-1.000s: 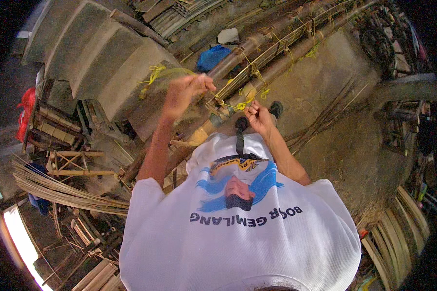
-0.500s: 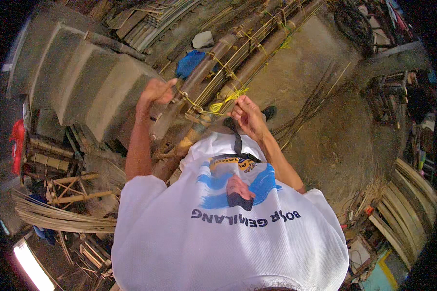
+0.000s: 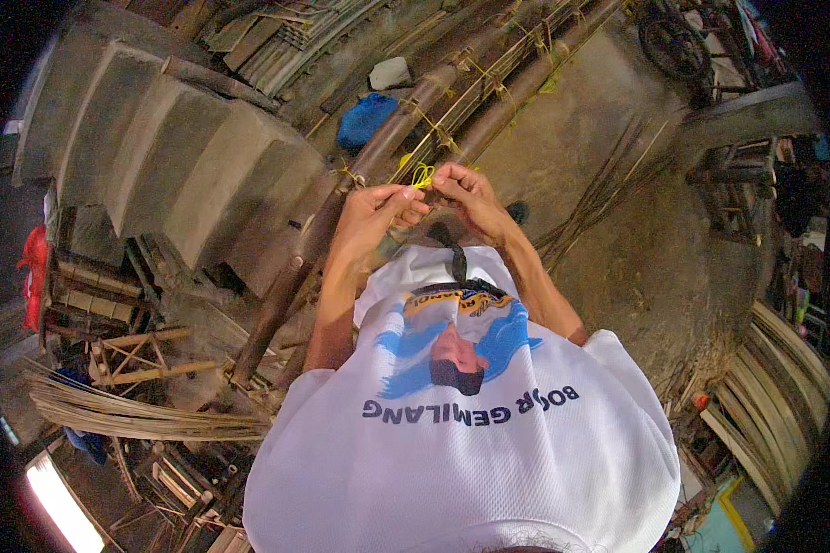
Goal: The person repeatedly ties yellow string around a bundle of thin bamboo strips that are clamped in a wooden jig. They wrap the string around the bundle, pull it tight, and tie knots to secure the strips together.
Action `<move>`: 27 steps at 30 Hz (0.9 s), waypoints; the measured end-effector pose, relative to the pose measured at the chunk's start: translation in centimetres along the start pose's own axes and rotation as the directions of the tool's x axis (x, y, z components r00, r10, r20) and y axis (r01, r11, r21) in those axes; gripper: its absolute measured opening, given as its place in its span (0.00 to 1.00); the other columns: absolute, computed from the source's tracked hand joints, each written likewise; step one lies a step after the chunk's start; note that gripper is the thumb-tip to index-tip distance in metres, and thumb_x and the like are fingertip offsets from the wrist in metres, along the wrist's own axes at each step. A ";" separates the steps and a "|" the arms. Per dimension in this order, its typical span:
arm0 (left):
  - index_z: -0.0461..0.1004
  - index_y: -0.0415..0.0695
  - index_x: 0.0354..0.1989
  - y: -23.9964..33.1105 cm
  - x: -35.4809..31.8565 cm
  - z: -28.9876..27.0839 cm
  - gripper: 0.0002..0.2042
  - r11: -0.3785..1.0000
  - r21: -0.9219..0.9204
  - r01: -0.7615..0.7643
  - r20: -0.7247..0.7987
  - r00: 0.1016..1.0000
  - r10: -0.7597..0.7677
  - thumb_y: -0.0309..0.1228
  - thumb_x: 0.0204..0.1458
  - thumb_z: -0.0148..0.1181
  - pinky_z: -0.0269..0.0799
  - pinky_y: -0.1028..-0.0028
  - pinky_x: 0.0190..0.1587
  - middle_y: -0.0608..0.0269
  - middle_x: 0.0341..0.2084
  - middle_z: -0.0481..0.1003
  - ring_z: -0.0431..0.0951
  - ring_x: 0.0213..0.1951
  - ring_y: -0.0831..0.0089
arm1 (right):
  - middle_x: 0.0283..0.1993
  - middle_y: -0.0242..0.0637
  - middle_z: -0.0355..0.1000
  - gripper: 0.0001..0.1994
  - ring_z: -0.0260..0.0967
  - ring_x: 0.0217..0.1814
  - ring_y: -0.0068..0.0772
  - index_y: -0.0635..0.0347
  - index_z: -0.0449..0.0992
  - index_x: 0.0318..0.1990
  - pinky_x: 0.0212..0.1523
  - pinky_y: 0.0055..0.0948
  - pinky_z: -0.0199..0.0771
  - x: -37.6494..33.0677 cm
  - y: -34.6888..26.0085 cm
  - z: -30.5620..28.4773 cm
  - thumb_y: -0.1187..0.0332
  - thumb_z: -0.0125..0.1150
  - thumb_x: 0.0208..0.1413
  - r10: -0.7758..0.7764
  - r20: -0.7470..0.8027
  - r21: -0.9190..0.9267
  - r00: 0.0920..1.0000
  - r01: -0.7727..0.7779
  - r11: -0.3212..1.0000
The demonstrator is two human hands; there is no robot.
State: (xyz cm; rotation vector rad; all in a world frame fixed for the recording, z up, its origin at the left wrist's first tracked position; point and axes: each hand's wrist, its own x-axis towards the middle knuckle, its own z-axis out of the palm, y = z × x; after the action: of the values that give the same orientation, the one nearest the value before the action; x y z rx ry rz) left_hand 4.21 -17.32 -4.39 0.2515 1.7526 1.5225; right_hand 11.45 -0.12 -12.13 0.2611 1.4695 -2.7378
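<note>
Both my hands meet over the near part of a bamboo frame, whose thick left pole [image 3: 401, 129] and right pole [image 3: 512, 106] have thin strips [image 3: 461, 111] between them. A looped bundle of yellow cord [image 3: 421, 175] stands up between my fingertips. My left hand [image 3: 378, 210] pinches the cord from the left, thumb against fingers. From the right, my right hand [image 3: 472, 198] pinches it too, fingertips close to the left ones. Further up the frame, yellow ties [image 3: 443, 138] wrap the strips and poles. The frame's nearest stretch is partly hidden behind my hands.
Concrete steps [image 3: 171, 157] rise on the left. A blue bag [image 3: 366, 120] and a pale stone block [image 3: 390, 73] lie beyond the left pole. Thin sticks [image 3: 609, 184] lie on the floor at right. Bundled strips [image 3: 129, 405] sit lower left, bent slats [image 3: 779, 396] far right.
My left hand has come right, from beside the left pole to the yellow cord. My right hand has shifted slightly up, and the cord has lifted between both hands.
</note>
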 end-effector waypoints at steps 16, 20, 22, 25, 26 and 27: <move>0.73 0.36 0.26 -2.2 -5.7 -1.7 0.11 0.999 0.022 -0.026 -0.195 0.980 0.030 0.33 0.55 0.54 0.59 0.79 0.23 0.68 0.18 0.69 0.66 0.19 0.82 | 0.27 0.18 0.62 0.11 0.55 0.30 0.12 0.53 0.70 0.30 0.31 0.18 0.56 0.6 1.3 1.4 0.59 0.56 0.60 -0.014 -0.042 -0.309 0.999 0.000 0.951; 0.72 0.36 0.27 -2.2 -7.2 -1.9 0.10 1.000 -0.013 -0.011 -0.268 0.963 0.007 0.32 0.55 0.53 0.58 0.80 0.23 0.69 0.18 0.68 0.65 0.18 0.83 | 0.26 0.17 0.61 0.11 0.55 0.29 0.12 0.53 0.70 0.31 0.30 0.18 0.56 0.8 1.7 1.6 0.58 0.56 0.60 -0.064 -0.066 -0.323 0.996 0.039 0.946; 0.72 0.37 0.28 -2.3 -7.9 -2.3 0.10 1.000 -0.004 -0.003 -0.278 0.961 0.002 0.31 0.55 0.53 0.58 0.80 0.23 0.69 0.18 0.68 0.65 0.18 0.83 | 0.26 0.17 0.61 0.11 0.56 0.29 0.12 0.53 0.71 0.32 0.30 0.18 0.56 0.8 1.3 1.4 0.58 0.56 0.60 -0.029 -0.092 -0.313 0.995 -0.001 0.950; 0.72 0.37 0.28 -2.3 -9.0 -3.0 0.09 1.000 0.007 0.013 -0.253 0.967 -0.011 0.30 0.56 0.52 0.58 0.80 0.22 0.69 0.18 0.67 0.64 0.17 0.83 | 0.27 0.18 0.63 0.11 0.56 0.30 0.12 0.54 0.72 0.33 0.30 0.18 0.57 1.0 1.8 0.5 0.58 0.56 0.60 0.002 -0.088 -0.295 0.996 -0.028 0.955; 0.72 0.36 0.28 -1.7 -9.4 -3.0 0.09 1.000 -0.010 0.030 -0.246 0.969 -0.031 0.30 0.56 0.52 0.57 0.80 0.22 0.69 0.17 0.67 0.63 0.17 0.83 | 0.27 0.18 0.63 0.11 0.56 0.30 0.12 0.54 0.72 0.34 0.30 0.18 0.57 1.1 2.2 0.3 0.57 0.56 0.60 0.009 -0.082 -0.288 0.997 -0.032 0.957; 0.72 0.36 0.28 -1.3 -9.8 -3.1 0.09 0.999 -0.027 0.046 -0.238 0.970 -0.052 0.30 0.56 0.52 0.57 0.80 0.22 0.70 0.16 0.67 0.63 0.17 0.83 | 0.27 0.18 0.63 0.11 0.56 0.30 0.12 0.54 0.72 0.34 0.30 0.18 0.57 1.0 2.5 0.1 0.57 0.56 0.60 0.014 -0.083 -0.299 0.996 -0.039 0.953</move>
State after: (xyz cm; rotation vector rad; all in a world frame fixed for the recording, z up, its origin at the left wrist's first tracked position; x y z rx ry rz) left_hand 9.15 -25.93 -1.47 0.0131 1.9125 1.5875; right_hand 10.68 -1.51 -14.32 0.3803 1.8593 -2.4605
